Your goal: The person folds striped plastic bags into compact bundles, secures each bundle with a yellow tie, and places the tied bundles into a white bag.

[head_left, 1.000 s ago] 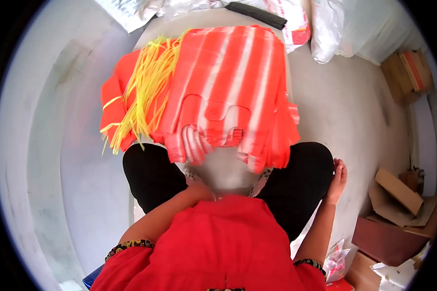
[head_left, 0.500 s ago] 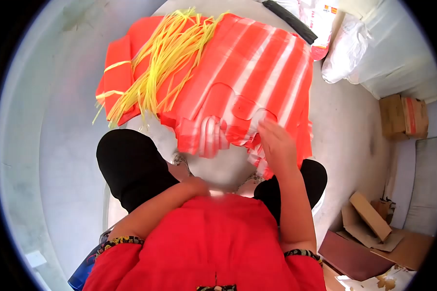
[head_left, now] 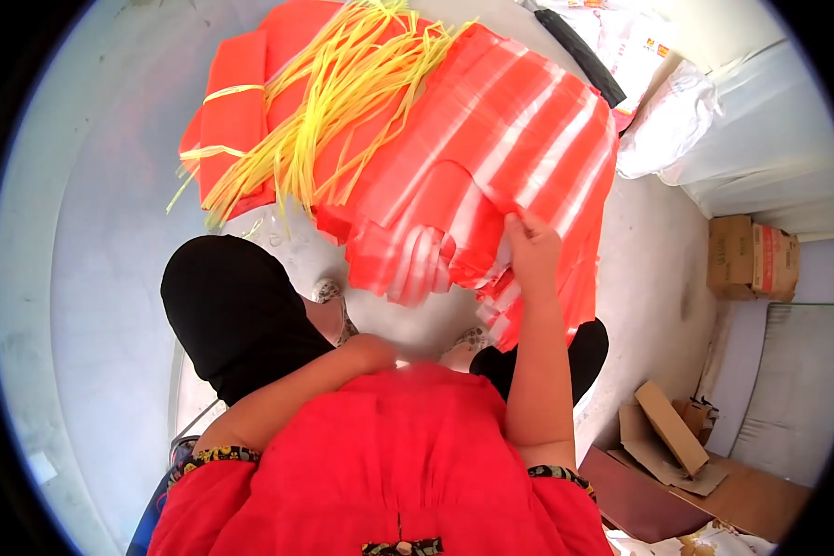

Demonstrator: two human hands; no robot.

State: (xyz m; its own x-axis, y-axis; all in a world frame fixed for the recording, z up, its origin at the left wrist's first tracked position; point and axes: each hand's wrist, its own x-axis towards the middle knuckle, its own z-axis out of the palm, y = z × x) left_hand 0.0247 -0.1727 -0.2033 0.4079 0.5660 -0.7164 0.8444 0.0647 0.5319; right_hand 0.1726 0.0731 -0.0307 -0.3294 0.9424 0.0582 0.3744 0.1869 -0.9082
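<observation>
A stack of red-and-white striped plastic bags [head_left: 528,120] lies in front of me, its near edge cut into handle-like flaps. My right hand [head_left: 534,248] is at the near right part of the stack, thumb and fingers pinched on the edge of the top plastic bag [head_left: 473,218]. My left hand [head_left: 371,352] rests at my lap against the red shirt, apart from the bags; its fingers are hidden and blurred. Thin yellow plastic strips [head_left: 315,139] are spread in a loose bunch left of the striped stack, over a folded red bundle [head_left: 233,120] tied with yellow strips.
A black roll [head_left: 579,57] and white plastic sacks [head_left: 672,120] lie at the back right. Cardboard boxes [head_left: 752,258] stand by the right wall, and an opened carton [head_left: 667,435] is at the lower right. My knees [head_left: 236,315] are below the stack's near edge.
My right hand has closed its fingers on the top bag's edge, where it was blurred before. The view has shifted slightly. My left hand stays at my lap.
</observation>
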